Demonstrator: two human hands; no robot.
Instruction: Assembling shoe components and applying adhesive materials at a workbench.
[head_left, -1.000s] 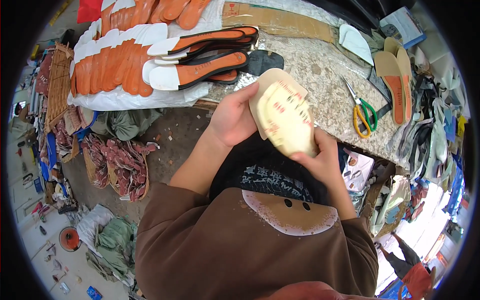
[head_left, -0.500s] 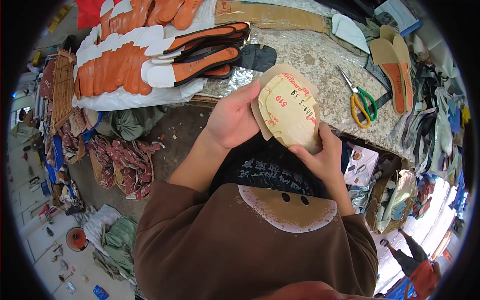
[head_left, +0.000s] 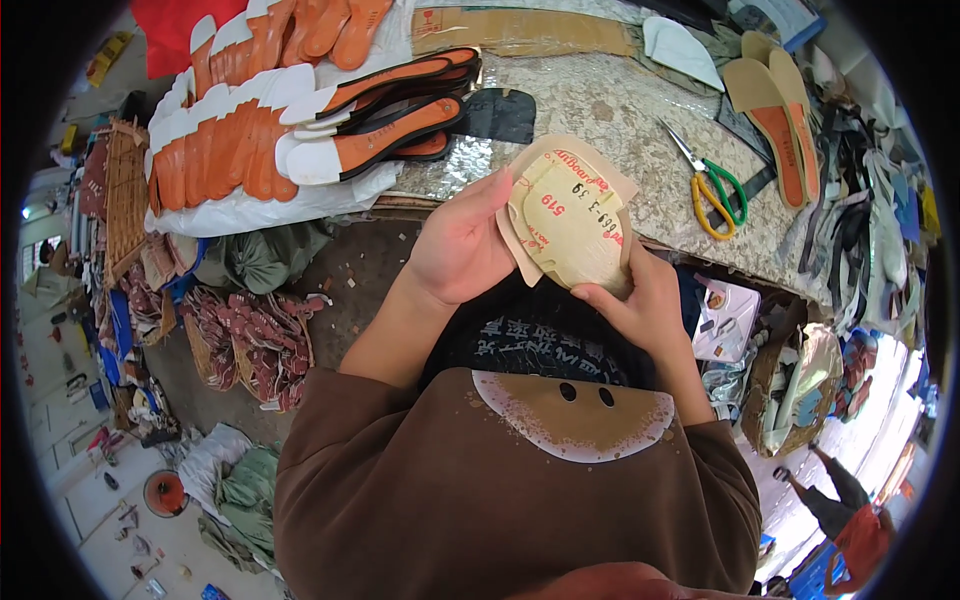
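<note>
Above my lap, near the table's front edge, I hold a cream insole board (head_left: 575,225) with red and black print. A wider beige lining sheet (head_left: 612,172) shows as a margin behind its far and left edges. My left hand (head_left: 465,238) grips the left edge, thumb along the rim. On the lower right edge, my right hand (head_left: 645,300) is closed with its thumb on the near face. Fingers behind the insole are hidden. Beyond my right hand, scissors (head_left: 712,195) with green and yellow handles lie partly spread on the table.
Orange insoles with white ends (head_left: 225,140) overlap on the far left of the worktable (head_left: 590,105). Black-edged insoles (head_left: 385,135) are stacked beside them. Tan insoles (head_left: 770,110) lie far right, near hanging strips (head_left: 850,215). Another person (head_left: 855,530) is at lower right.
The view has shifted slightly, so the table things sit a little further left. Both hands keep their hold on the insole, which has tilted slightly.
</note>
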